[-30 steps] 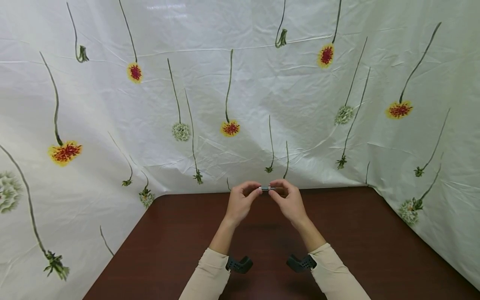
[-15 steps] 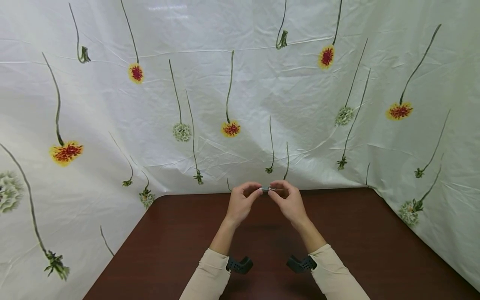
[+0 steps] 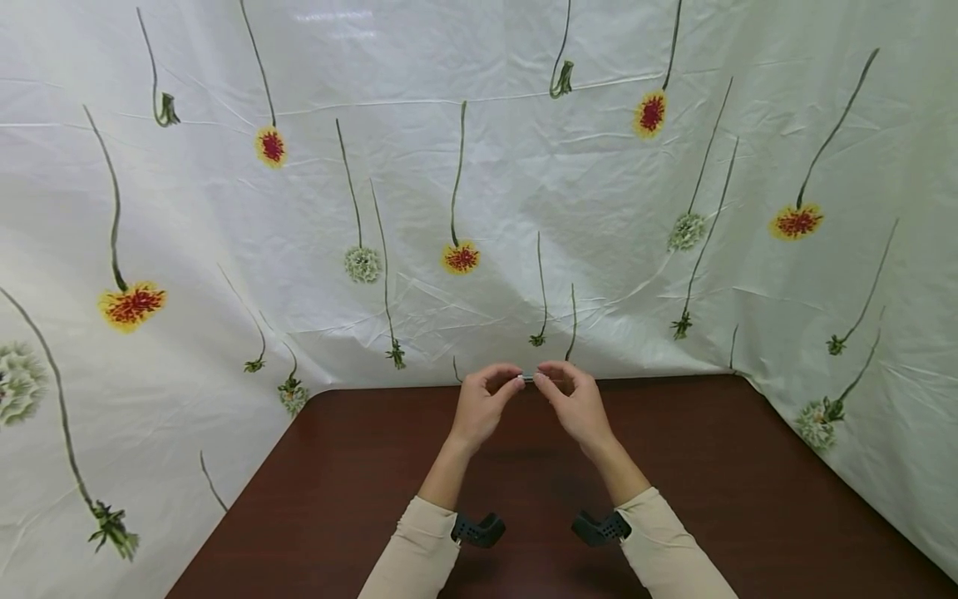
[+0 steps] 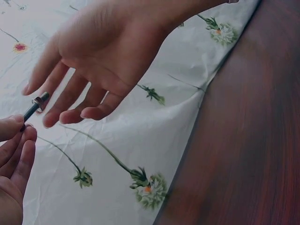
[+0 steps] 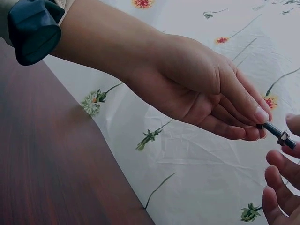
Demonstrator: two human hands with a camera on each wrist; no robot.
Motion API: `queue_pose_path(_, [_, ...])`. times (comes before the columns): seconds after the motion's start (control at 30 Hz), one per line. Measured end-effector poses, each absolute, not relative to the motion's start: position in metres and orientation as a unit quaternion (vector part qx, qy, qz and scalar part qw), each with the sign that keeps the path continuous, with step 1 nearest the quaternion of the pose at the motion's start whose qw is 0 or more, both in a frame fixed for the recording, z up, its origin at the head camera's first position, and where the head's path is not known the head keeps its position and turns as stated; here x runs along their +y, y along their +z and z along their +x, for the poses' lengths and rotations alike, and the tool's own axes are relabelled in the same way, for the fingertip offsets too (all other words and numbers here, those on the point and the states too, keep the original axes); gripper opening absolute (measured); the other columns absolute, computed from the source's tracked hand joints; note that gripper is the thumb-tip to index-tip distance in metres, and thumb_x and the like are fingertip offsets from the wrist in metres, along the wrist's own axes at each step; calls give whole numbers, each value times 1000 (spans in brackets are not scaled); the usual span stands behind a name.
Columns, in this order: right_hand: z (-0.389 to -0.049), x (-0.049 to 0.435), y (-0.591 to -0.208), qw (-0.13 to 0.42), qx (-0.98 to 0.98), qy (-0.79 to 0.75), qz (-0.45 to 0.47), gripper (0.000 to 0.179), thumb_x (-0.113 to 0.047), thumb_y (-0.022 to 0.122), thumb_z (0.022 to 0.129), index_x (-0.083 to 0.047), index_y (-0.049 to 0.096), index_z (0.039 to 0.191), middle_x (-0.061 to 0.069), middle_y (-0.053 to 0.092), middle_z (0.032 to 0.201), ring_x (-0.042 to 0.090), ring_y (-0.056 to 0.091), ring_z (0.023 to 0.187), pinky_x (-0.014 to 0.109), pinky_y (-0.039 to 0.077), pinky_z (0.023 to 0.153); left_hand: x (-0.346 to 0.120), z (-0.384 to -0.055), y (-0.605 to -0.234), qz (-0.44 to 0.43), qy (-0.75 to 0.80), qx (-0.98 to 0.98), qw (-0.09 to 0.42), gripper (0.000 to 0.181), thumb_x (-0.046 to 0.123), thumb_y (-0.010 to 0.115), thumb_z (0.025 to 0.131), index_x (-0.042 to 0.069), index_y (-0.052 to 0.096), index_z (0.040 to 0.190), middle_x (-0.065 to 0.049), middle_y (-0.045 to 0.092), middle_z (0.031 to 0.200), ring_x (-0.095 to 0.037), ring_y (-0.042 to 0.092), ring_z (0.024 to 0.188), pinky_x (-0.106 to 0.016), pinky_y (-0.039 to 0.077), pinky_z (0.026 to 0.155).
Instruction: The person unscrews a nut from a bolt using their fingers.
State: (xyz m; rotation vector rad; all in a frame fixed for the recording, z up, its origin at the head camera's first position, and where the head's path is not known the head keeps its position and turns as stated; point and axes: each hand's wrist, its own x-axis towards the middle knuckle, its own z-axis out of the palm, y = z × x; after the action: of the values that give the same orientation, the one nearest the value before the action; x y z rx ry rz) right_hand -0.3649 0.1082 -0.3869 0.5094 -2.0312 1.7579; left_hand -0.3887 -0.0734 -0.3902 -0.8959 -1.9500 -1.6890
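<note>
A small threaded bolt point(image 3: 527, 378) is held level between the two hands, above the table's far edge. My left hand point(image 3: 479, 406) pinches its head end with thumb and fingers, which mostly cover the head. A nut point(image 5: 284, 137) sits on the shank point(image 5: 271, 127) near its free end. My right hand point(image 3: 582, 409) is at that nut. In the left wrist view the right hand point(image 4: 103, 56) has fingers fairly straight and spread, thumb slightly apart from the nut point(image 4: 37, 104), one finger behind it. Whether that finger touches it, I cannot tell.
The dark red-brown table point(image 3: 359, 466) lies below the hands. Behind and at both sides hangs a white sheet point(image 3: 494, 183) printed with flowers. Each wrist wears a black device, one on the left point(image 3: 477, 529) and one on the right point(image 3: 601, 526).
The right thumb and fingertips have shifted slightly left over the nut, so less of the bolt shows in the head view. The left hand keeps its place and its pinch.
</note>
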Motion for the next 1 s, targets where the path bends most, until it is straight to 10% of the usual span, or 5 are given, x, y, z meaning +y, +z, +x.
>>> queue_pose_path(1.0, [-337,102,-361,194,-721,646,161,18,-5,68,101,8,71,114,17,70,102,39,64,98,29,53,76,-72,-359,-365,-326,-605,-694,217,11,-9,68,96,-12,70,106,-31,70,100,-44,68,91,-28,54,79])
